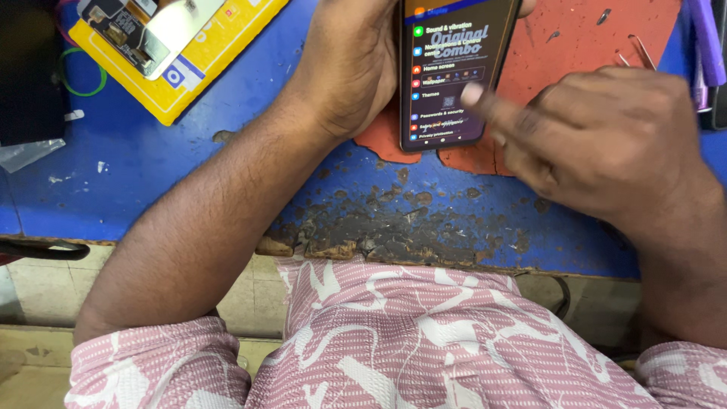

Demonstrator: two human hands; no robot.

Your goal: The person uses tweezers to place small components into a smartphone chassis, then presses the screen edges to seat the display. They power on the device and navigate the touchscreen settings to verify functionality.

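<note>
Phone [453,68] stands lengthwise in my left hand [352,64], gripped along its left edge; my right hand [606,136], loosely curled, points one finger at the screen's right side.

This looks like a phone repair workshop: a worn blue workbench [151,163] with its paint chipped away at the front edge, a cracked red work mat [598,30], tweezers [642,51] lying on it, and a loose phone display part [144,30] sitting on a yellow box [219,53] beside the bench's far edge.
</note>
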